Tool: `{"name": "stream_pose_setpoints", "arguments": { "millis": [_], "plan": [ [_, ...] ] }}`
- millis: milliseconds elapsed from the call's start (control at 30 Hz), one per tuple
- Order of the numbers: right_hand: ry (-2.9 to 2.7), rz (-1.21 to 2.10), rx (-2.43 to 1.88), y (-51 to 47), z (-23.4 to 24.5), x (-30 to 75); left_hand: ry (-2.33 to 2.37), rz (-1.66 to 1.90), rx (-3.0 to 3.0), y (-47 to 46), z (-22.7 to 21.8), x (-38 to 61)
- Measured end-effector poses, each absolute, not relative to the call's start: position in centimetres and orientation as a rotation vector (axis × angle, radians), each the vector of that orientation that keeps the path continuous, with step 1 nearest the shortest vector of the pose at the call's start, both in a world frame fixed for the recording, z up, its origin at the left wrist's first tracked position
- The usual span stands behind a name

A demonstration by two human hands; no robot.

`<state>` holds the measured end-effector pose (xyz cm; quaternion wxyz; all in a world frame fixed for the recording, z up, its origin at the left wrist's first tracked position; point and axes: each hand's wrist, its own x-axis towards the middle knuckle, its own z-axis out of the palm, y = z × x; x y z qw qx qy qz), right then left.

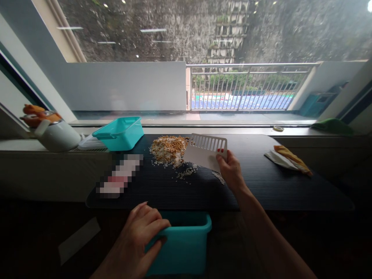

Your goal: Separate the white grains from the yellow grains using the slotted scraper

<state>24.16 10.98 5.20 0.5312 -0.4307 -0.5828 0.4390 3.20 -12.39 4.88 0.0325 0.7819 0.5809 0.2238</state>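
My right hand [231, 170] grips a white slotted scraper [205, 151] by its right edge, its lower edge resting on the dark ribbed mat [261, 186]. The scraper stands just right of a pile of mixed white rice and yellow beans [170, 149]; loose grains [187, 172] are scattered below it. My left hand [142, 236] is closed over the rim of a teal plastic bin [186, 244] held at the mat's near edge, below the pile.
A second teal bin [120, 133] stands at the mat's back left, beside a white lidded pot [56, 135] on the sill. A blurred packet [120, 176] lies left of the pile. A wrapped snack [290, 159] lies at the right. A window runs behind.
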Motion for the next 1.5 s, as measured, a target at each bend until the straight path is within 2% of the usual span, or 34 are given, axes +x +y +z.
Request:
{"name": "stream_pose_setpoints", "arguments": {
  "millis": [1500],
  "plan": [
    [-1.348, 1.287, -1.029, 8.3, 5.9, 25.5, 1.822, 0.686, 2.362, -12.5, 5.2, 3.0]
  ]
}}
